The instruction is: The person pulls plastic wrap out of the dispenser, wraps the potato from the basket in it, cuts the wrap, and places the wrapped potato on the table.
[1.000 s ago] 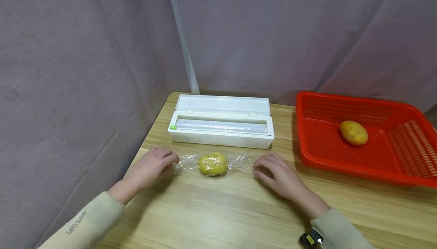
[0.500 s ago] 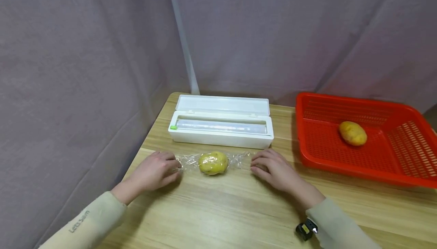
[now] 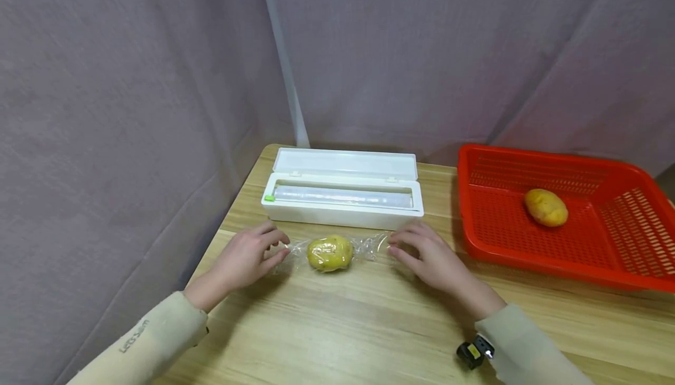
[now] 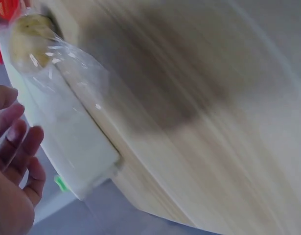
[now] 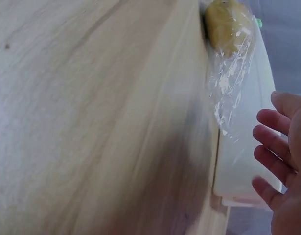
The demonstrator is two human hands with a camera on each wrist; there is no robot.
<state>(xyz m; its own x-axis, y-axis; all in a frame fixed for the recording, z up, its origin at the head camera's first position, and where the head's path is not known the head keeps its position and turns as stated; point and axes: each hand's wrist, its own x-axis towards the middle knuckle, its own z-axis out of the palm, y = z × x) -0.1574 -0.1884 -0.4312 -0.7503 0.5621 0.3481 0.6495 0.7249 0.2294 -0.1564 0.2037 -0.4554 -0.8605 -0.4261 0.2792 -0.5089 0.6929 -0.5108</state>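
Observation:
A yellow potato [image 3: 330,253] wrapped in clear cling film lies on the table, with loose film ends [image 3: 364,247] spread to both sides. By the left film end hovers my left hand [image 3: 245,259], its fingers loosely bent and nothing between them in the left wrist view. My right hand [image 3: 429,256] is beside the right film end; in the right wrist view its relaxed fingers [image 5: 272,139] stand apart from the film. Behind the potato is a white cling film box [image 3: 343,215], lid raised, with a film roll [image 3: 343,196] inside and a green slider [image 3: 269,198] at its left.
A red plastic basket [image 3: 527,259] stands on the right, holding another potato [image 3: 546,207]. Grey curtains [image 3: 395,51] hang behind and to the left of the wooden table [image 3: 327,338]. The right wrist carries a black device [image 3: 470,354].
My left hand has shifted right and slightly up, its fingers spreading a little over the film end. My right hand has moved slightly left. The wrapped potato stays nearly in place.

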